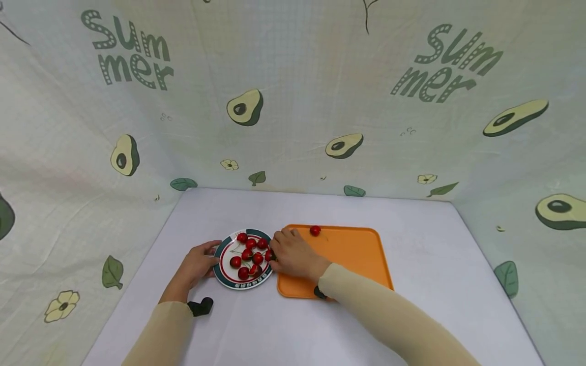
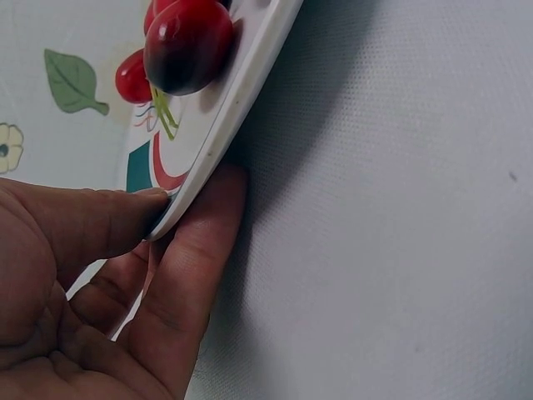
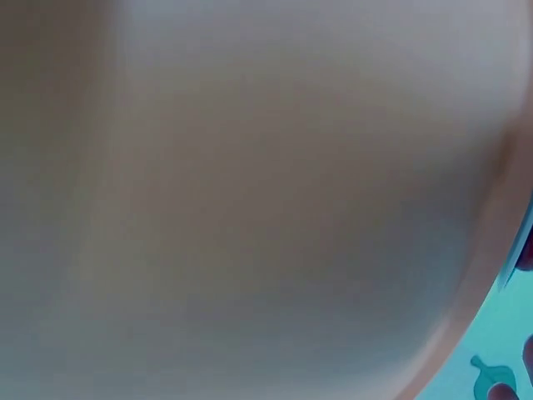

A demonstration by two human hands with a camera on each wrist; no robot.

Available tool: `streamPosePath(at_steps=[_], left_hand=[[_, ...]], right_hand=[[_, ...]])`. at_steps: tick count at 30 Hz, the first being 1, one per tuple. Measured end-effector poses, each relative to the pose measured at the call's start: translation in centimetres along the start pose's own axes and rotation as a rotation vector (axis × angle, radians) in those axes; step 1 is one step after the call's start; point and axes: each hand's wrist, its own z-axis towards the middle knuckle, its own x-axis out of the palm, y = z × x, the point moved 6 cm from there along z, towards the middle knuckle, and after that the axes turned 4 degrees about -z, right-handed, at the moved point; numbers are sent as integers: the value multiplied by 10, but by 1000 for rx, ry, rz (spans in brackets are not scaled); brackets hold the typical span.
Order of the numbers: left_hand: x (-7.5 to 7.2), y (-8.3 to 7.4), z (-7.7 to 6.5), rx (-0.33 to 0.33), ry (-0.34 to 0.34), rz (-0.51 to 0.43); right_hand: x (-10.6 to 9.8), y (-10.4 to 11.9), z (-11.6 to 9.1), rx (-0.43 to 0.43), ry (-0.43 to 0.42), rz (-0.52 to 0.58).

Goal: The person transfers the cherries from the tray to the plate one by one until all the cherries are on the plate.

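Observation:
A round plate (image 1: 227, 277) with a dark green and red border carries several red cherries (image 1: 247, 254), some with stems. At its left rim, my left hand (image 1: 198, 262) pinches the edge, thumb on top and fingers underneath, as the left wrist view shows close up. My right hand (image 1: 295, 254) grips the plate's right rim, reaching across the orange tray (image 1: 352, 254) and covering part of the rim and a cherry. In the right wrist view a blurred, close surface fills most of the picture, with a sliver of the plate's edge at the far right.
One cherry (image 1: 315, 231) lies near the back edge of the orange tray. The white table (image 1: 256, 330) is bounded behind and at the sides by a cloth (image 1: 293, 101) printed with avocados and leaves.

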Motion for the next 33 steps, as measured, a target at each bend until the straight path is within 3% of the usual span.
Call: streamPosePath(at_steps=[6,13,33], left_hand=[[0,-1,0,2,-3,-3],[0,1,0,2,-10,-2],[1,2,1,25,-15,-5]], right_hand=[[2,1,8,17,4,-51],[5,4,11,21,69,-54],[10,7,10,44,66,-61]])
